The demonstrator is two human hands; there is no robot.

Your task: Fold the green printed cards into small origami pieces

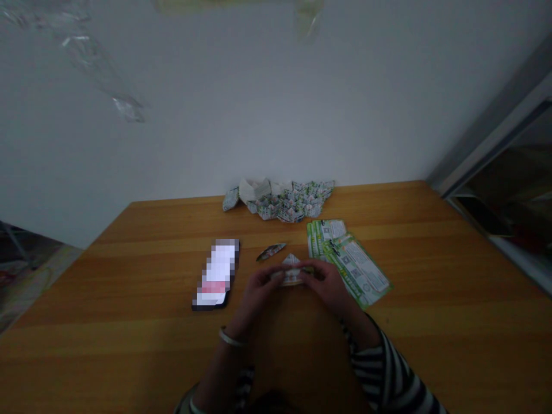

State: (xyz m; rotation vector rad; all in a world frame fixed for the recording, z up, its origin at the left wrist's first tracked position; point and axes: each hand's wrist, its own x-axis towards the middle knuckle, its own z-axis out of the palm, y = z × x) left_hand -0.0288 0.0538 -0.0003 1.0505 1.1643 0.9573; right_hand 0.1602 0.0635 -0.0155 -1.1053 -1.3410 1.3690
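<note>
A small piece of folded paper (292, 277) with a pointed top is held between my two hands, low over the wooden table. My left hand (264, 282) pinches its left side, and my right hand (322, 279) pinches its right side. Part of the paper is hidden under the fingers. Just beyond my hands lies a narrow folded paper strip (271, 252). Close to my right hand, printed green-and-white leaflets (357, 269) lie overlapping on the table.
A phone (218, 270) with its screen lit lies left of my hands. Many folded paper pieces (288, 201) sit in a pile against the white wall (276, 103). The wooden table (107, 299) ends at a metal-framed opening on the right.
</note>
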